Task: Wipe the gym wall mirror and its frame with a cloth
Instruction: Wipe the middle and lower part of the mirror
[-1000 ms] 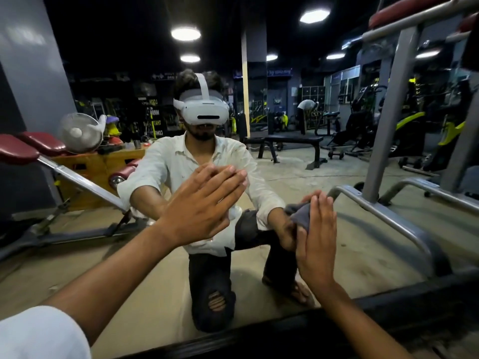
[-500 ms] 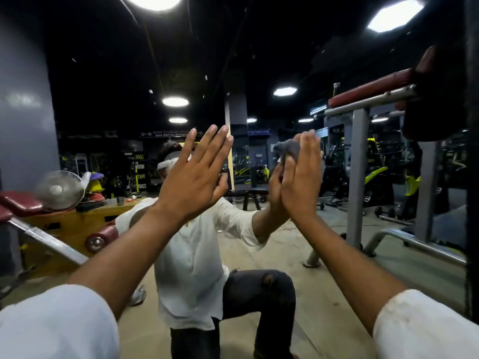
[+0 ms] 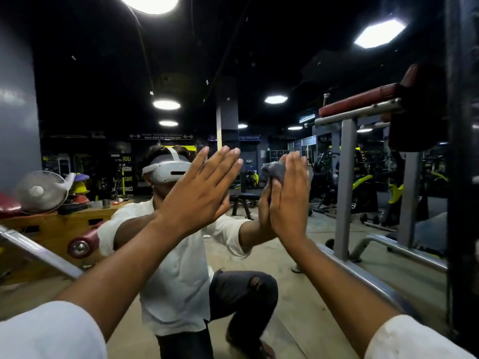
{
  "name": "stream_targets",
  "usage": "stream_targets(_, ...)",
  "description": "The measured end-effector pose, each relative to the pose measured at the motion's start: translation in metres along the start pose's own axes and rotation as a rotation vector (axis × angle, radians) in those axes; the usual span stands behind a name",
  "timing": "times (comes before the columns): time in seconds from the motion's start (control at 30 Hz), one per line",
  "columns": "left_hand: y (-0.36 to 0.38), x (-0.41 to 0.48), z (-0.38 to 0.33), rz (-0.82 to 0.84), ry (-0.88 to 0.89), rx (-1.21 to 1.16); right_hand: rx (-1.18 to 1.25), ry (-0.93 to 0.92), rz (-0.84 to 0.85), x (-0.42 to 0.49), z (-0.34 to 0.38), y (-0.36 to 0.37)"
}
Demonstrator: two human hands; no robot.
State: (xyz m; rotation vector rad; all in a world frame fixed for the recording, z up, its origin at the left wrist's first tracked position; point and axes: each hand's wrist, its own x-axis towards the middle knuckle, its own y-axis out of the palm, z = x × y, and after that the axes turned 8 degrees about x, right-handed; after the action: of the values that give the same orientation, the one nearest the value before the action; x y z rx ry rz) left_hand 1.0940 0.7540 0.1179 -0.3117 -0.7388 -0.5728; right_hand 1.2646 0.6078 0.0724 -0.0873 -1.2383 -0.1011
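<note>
Head view. The large wall mirror fills the field, and a dark upright strip at the far right is probably its frame.

The right hand lies flat with straight fingers, pressing a small bunched grey cloth against the glass at about head height. It pins the cloth rather than pinching it, and a wad of it pokes out past the fingers on the upper left side. The left hand is bare, with fingers straight and spread. It appears to rest palm-flat on the glass just beside the right hand and holds nothing.

Risks, judged:
- The cloth is held by pressure alone. If the pressure eases mid-stroke, it is likely to slide out and drop.
- The bunched wad covers only a small patch, so streaks and missed bands are probable.
- The bare left palm will print smears on the glass, so that spot needs wiping.
- The reflection shows a low crouch. Leaning weight onto the pane loads the glass, and a hand slip would cost balance.
- The frame is well apart from the cloth and easily skipped.
</note>
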Motion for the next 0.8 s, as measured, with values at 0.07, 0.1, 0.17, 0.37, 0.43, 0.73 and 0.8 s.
stream_targets(0.07,0.001,-0.005,-0.015,0.018,0.012,-0.031,-0.03,-0.147,0.087,-0.028,-0.005,0.002)
stream_targets(0.1,0.002,-0.007,-0.02,0.012,0.013,-0.043,-0.041,-0.248,0.147,-0.038,-0.011,0.001)
stream_targets(0.17,0.003,-0.012,-0.031,-0.013,0.033,-0.061,-0.057,-0.39,0.225,-0.047,-0.027,-0.005)
stream_targets(0.37,-0.003,-0.047,-0.089,0.079,-0.004,-0.121,0.083,-0.184,0.167,-0.115,-0.04,-0.004)
stream_targets(0.43,-0.004,-0.058,-0.109,0.101,-0.049,-0.15,0.066,-0.262,0.271,-0.16,-0.054,-0.004)
stream_targets(0.73,0.0,-0.079,-0.136,0.108,0.232,-0.051,-0.072,-0.475,0.457,-0.262,-0.12,-0.016)
stream_targets(0.8,0.001,-0.079,-0.136,0.111,0.226,-0.04,-0.109,-0.539,0.48,-0.273,-0.132,-0.023)
